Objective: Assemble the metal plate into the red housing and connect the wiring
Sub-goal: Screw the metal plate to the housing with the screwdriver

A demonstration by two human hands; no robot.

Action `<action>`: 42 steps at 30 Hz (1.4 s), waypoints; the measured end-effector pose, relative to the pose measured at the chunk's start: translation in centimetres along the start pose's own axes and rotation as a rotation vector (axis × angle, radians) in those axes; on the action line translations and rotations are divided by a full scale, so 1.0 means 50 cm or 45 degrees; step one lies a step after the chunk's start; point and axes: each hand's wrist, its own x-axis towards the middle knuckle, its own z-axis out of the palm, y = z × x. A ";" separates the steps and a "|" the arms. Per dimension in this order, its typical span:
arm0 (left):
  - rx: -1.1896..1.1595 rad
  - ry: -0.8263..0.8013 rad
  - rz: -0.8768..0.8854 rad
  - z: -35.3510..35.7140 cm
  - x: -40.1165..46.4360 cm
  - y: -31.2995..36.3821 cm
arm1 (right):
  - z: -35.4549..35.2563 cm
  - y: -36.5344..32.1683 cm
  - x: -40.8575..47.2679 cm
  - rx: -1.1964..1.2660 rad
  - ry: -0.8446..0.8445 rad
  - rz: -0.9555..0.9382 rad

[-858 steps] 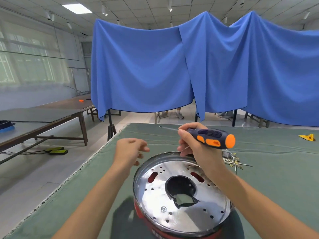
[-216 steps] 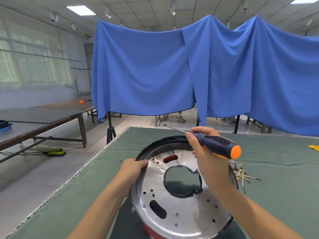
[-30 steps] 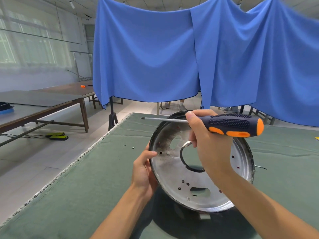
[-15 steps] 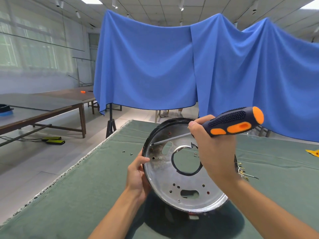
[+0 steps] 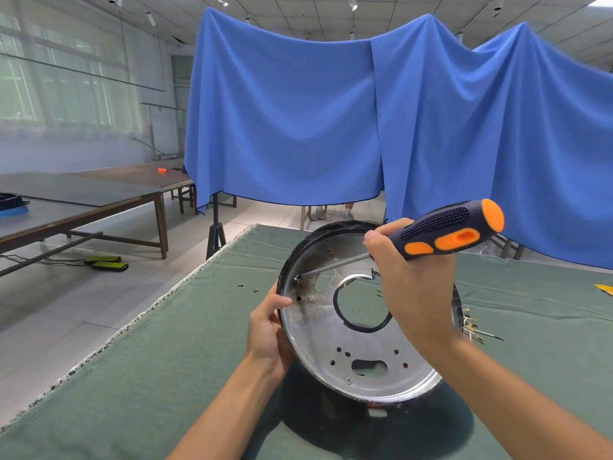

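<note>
The round metal plate point(image 5: 365, 360) with its central hole stands tilted up on edge on the green table, its face toward me. The red housing behind it is almost wholly hidden. My left hand point(image 5: 268, 330) grips the plate's left rim, thumb on its face. My right hand point(image 5: 411, 287) holds a black and orange screwdriver point(image 5: 444, 232). The screwdriver's tip sits on a screw point(image 5: 297, 278) at the plate's upper left.
Two loose screws point(image 5: 248, 287) lie on the green mat left of the plate. Wire terminals point(image 5: 474, 328) lie to its right, a yellow object point(image 5: 603, 288) at the far right. The mat's frayed left edge point(image 5: 159, 303) drops to the floor. Blue drapes hang behind.
The screwdriver has tilted down to the left over the last second, and its tip now rests on the screw at the plate's upper left. My left hand keeps its hold on the tilted plate.
</note>
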 end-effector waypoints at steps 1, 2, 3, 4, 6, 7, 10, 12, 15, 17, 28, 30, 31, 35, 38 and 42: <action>-0.001 0.002 0.000 0.001 0.000 0.000 | 0.000 -0.001 0.000 0.001 -0.005 -0.004; 0.000 0.006 0.002 0.001 -0.001 0.001 | 0.000 -0.001 -0.001 0.003 -0.012 -0.010; 0.002 0.010 0.003 0.002 -0.001 0.001 | 0.000 -0.002 -0.001 0.007 -0.019 -0.012; 0.008 0.015 0.002 0.003 -0.001 0.001 | -0.001 -0.002 -0.002 0.010 -0.022 -0.012; 0.022 0.025 -0.008 0.004 -0.002 0.002 | -0.001 -0.002 -0.001 0.008 -0.024 -0.013; 0.024 0.027 -0.016 0.003 -0.003 0.002 | -0.001 -0.002 -0.001 0.005 -0.027 -0.016; 0.030 0.033 -0.031 0.003 -0.004 0.003 | -0.001 -0.001 -0.002 0.007 -0.031 -0.021; 0.041 0.036 -0.036 0.004 -0.005 0.003 | -0.002 0.001 -0.002 0.007 -0.034 -0.020; 0.041 0.042 -0.036 0.005 -0.005 0.004 | -0.005 0.003 -0.001 0.003 -0.040 -0.022; 0.037 0.043 -0.040 0.005 -0.006 0.004 | -0.006 0.002 0.000 0.009 -0.040 -0.021; 0.072 0.090 -0.036 0.001 -0.005 0.001 | -0.008 -0.001 0.002 0.027 -0.019 -0.062; 0.083 0.097 -0.047 0.001 -0.004 0.000 | -0.008 -0.001 0.001 0.037 -0.021 -0.054; 0.088 0.098 -0.047 0.001 -0.004 0.000 | -0.007 0.001 0.000 0.039 -0.026 -0.048; 0.094 0.097 -0.033 0.001 -0.006 0.001 | -0.005 0.008 -0.002 0.011 -0.018 -0.024; 0.099 0.107 -0.047 0.002 -0.006 0.001 | -0.005 0.010 -0.002 -0.011 -0.013 -0.014; 0.078 0.081 -0.038 0.004 -0.005 0.002 | -0.001 0.001 -0.001 0.000 -0.035 -0.013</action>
